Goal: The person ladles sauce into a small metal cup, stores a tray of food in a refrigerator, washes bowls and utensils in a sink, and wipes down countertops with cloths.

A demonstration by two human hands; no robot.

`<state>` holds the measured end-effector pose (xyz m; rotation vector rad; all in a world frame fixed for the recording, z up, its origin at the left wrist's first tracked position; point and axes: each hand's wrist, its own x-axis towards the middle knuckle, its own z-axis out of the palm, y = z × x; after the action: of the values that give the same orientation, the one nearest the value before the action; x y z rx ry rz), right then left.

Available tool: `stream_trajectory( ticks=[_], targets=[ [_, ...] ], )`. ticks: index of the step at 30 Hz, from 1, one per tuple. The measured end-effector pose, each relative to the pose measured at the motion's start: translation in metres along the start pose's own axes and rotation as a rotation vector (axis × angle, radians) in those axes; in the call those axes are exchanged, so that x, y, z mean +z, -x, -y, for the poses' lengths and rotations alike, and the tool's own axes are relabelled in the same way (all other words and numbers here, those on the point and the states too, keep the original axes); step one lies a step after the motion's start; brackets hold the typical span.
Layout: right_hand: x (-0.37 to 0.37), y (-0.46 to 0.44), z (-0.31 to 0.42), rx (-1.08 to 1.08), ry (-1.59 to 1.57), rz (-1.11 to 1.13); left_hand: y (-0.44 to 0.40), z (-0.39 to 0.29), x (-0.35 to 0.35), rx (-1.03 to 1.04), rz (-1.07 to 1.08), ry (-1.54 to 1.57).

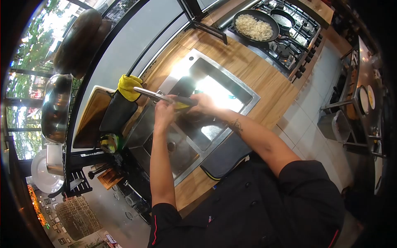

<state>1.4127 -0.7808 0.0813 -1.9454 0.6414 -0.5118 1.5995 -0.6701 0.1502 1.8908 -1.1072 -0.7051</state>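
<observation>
Both hands are together over the double steel sink (188, 162), just below the end of the metal faucet (151, 93). My left hand (164, 110) has its fingers bent near the spout, against a dark and yellow-green item (184, 103). On the other side of that item is my right hand (201, 104), its fingers wrapped round it. What the item is, I cannot make out. Bright glare covers part of the right basin.
A pan of rice (256, 25) and a smaller pan (283, 19) stand on the gas stove (285, 51). A yellow cloth (129, 87) hangs behind the faucet. A dark mat (226, 155) lies at the sink's front edge. Steel bowls (56, 108) sit on the left rack.
</observation>
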Motion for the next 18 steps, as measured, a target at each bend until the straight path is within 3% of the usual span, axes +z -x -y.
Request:
stream_trajectory(
  ticks=[1, 2, 3, 7, 8, 9, 11, 13, 15, 16, 18],
  targets=[
    [-0.005, 0.003, -0.004, 0.033, 0.17, 0.025, 0.006, -0.012, -0.006, -0.007, -0.001, -0.005],
    [-0.018, 0.003, -0.011, 0.029, 0.202, 0.097, 0.011, -0.025, -0.013, -0.041, -0.061, -0.25],
    [-0.038, 0.006, 0.013, 0.201, 0.075, 0.177, 0.015, -0.035, -0.016, -0.074, -0.122, -0.491],
    [-0.042, 0.0, 0.029, 0.14, 0.346, 0.179, 0.007, -0.022, -0.005, 0.201, -0.196, -0.416],
    [-0.036, -0.004, 0.024, 0.113, 0.406, 0.139, 0.012, -0.025, 0.0, -0.108, -0.117, -0.107],
    [-0.027, -0.003, 0.02, 0.107, 0.408, 0.138, 0.013, -0.023, 0.004, -0.106, -0.122, -0.107],
    [-0.004, 0.007, 0.01, -0.237, 0.205, -0.17, 0.01, -0.011, 0.013, -0.244, 0.014, 0.383],
    [0.011, 0.006, 0.005, -0.403, 0.176, -0.094, 0.011, -0.016, 0.024, -0.251, 0.076, 0.565],
    [0.01, -0.003, 0.007, -0.151, 0.002, 0.007, 0.021, -0.039, 0.018, -0.345, -0.044, 0.605],
    [0.013, -0.011, 0.001, -0.057, -0.091, 0.04, 0.025, -0.036, 0.015, -0.308, -0.074, 0.766],
    [0.037, -0.029, -0.033, -0.051, -0.203, 0.067, 0.02, -0.003, 0.017, -0.333, -0.22, 0.981]
  ],
)
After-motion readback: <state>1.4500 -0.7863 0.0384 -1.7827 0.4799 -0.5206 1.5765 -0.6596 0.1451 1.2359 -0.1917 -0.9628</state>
